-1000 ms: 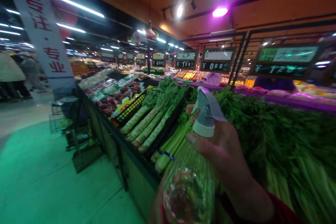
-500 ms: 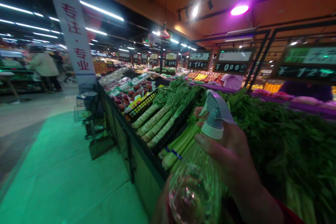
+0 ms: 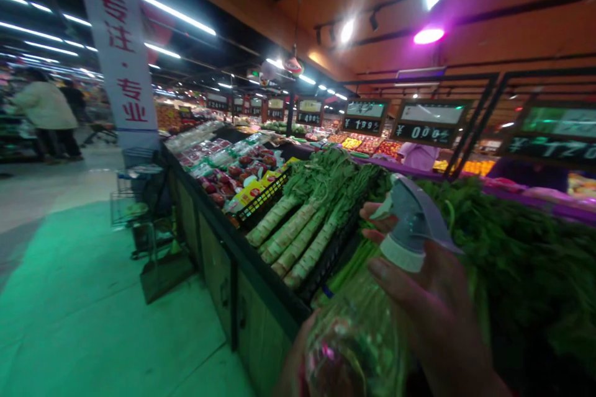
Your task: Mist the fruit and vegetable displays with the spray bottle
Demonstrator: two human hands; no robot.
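Clear plastic spray bottle [image 3: 361, 338] held low and near the camera, over the front edge of the produce bench [image 3: 261, 285] beside the stalked greens [image 3: 307, 223]. The right hand [image 3: 428, 298] wraps the neck, its fingers [image 3: 379, 223] curled onto the trigger beneath the grey spray head [image 3: 412, 223], thumb laid along the white collar. The left hand [image 3: 291, 363] cups the bottle's base from below; whether its fingers are spread or pressed together cannot be told, being mostly hidden. The body is transparent and ribbed, with leafy celery [image 3: 512, 260] showing behind it. Judged thin-walled and yielding under a squeeze, moderately heavy if filled, and likely slippery when wet; the rigid neck and collar offer the surest grip
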